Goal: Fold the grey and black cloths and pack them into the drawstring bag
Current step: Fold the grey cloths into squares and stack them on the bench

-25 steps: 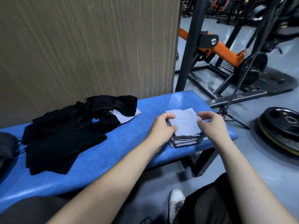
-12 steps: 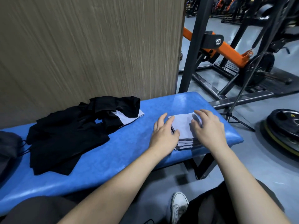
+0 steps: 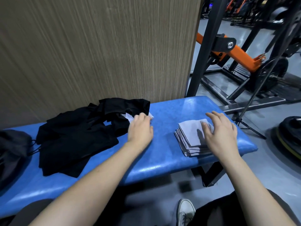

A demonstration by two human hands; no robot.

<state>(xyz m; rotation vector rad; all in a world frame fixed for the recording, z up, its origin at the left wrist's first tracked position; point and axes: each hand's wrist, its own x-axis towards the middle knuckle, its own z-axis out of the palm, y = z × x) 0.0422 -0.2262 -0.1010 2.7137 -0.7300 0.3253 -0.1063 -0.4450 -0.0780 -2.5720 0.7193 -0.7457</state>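
Note:
A stack of folded grey cloths (image 3: 189,138) lies on the right part of the blue bench (image 3: 164,162). My right hand (image 3: 219,132) rests flat on the stack with fingers spread. A heap of unfolded black cloths (image 3: 76,137) covers the bench's left half. One loose grey cloth (image 3: 150,115) peeks out under the heap's far right corner. My left hand (image 3: 140,129) reaches to that grey cloth; its fingertips are over it and blurred. The dark drawstring bag (image 3: 11,149) sits at the far left edge, partly cut off.
A wood-grain panel (image 3: 97,46) stands right behind the bench. Black and orange gym machine frames (image 3: 228,51), a tripod leg and a weight plate (image 3: 290,137) fill the floor to the right. My knees and one white shoe (image 3: 184,211) are below the bench's front edge.
My left hand left the folded grey stack and moved left to the loose grey cloth by the black heap. My right hand stayed flat on the stack.

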